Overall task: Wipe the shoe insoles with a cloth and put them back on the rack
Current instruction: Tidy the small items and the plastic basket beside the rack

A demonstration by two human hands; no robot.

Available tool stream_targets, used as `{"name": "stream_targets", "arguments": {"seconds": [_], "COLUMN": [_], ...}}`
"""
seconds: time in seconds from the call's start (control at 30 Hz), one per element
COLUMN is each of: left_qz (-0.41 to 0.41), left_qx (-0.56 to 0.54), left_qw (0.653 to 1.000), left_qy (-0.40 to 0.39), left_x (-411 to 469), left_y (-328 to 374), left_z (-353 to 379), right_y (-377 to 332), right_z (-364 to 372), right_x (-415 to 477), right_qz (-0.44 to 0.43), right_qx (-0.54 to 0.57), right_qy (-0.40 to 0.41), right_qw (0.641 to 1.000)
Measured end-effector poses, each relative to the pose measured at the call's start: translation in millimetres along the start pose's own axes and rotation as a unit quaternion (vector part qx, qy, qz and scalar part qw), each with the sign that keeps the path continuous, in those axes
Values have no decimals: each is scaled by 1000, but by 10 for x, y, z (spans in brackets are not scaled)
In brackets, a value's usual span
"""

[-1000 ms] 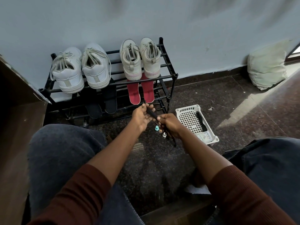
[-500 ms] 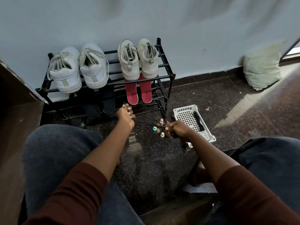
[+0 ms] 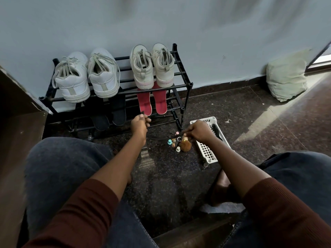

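Two red insoles (image 3: 145,104) lie on the middle shelf of the black shoe rack (image 3: 180,68), under a pair of beige sneakers (image 3: 152,67). Two black insoles (image 3: 119,111) lie to their left, below a pair of white sneakers (image 3: 86,77). My left hand (image 3: 138,125) hovers just in front of the left red insole, its fingers curled and pinching a small dark piece. My right hand (image 3: 199,130) is low over the floor beside the rack's right leg and pinches a thin dark strip. I cannot make out a cloth for certain.
Small bottles and a brown round object (image 3: 185,144) stand on the dark floor under my right hand. A white plastic basket (image 3: 206,151) with a dark tool lies right of them. A pale cushion (image 3: 286,77) leans on the wall; a brown cabinet (image 3: 16,140) is at left.
My hands, together a second ago, have parted. The left hand has moved up toward the red insoles and the right hand has moved right toward the basket.
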State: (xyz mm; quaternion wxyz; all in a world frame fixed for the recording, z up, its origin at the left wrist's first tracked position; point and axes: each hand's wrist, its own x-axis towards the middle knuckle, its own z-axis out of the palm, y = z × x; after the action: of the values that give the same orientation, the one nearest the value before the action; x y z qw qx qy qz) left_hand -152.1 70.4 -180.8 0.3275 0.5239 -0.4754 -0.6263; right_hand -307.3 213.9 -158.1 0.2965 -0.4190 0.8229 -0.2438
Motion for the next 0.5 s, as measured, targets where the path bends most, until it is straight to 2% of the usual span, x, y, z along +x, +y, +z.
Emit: {"name": "stream_targets", "arguments": {"seconds": [0.07,0.2,0.3,0.5], "left_qz": [38,53,36,51], "left_qx": [49,101,113,171], "left_qw": [997,981,972,962], "left_qy": [-50,-156,-202,-208], "left_x": [-26,-84,-135,-164], "left_y": [-28,-78,-133,-224], "left_z": [52,168,246,287], "right_y": [-144,-429,-550,-608], "right_z": [-52,-115,-130,-75], "right_x": [3,17,28,56], "right_qz": [-45,-105,-112,-80], "right_qx": [-102,-193,-158,-44], "right_qy": [-25,-84,-73,-22], "right_qw": [993,972,978,996]}}
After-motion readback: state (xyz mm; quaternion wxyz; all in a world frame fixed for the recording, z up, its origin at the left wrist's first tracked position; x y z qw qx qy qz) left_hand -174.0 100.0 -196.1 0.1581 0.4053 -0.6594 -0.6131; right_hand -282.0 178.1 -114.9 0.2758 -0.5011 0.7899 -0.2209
